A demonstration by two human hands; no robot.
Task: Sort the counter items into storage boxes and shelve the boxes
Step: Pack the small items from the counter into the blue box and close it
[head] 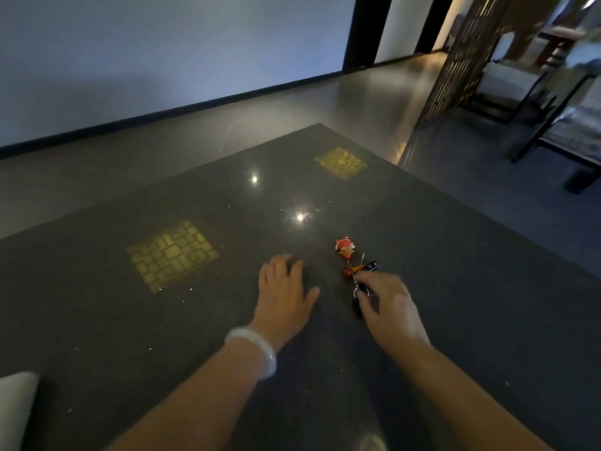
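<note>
Your two bare forearms reach out over the dark polished counter, a pale bangle on the left wrist. Your left hand lies palm down on the stone, fingers spread, holding nothing. Just beside it, your right hand pinches the metal ring end of a keychain bundle, fingers closed on it. That bundle trails away from you across the counter: a dark fob, an orange piece, and a red-and-white charm at the far end
</note>
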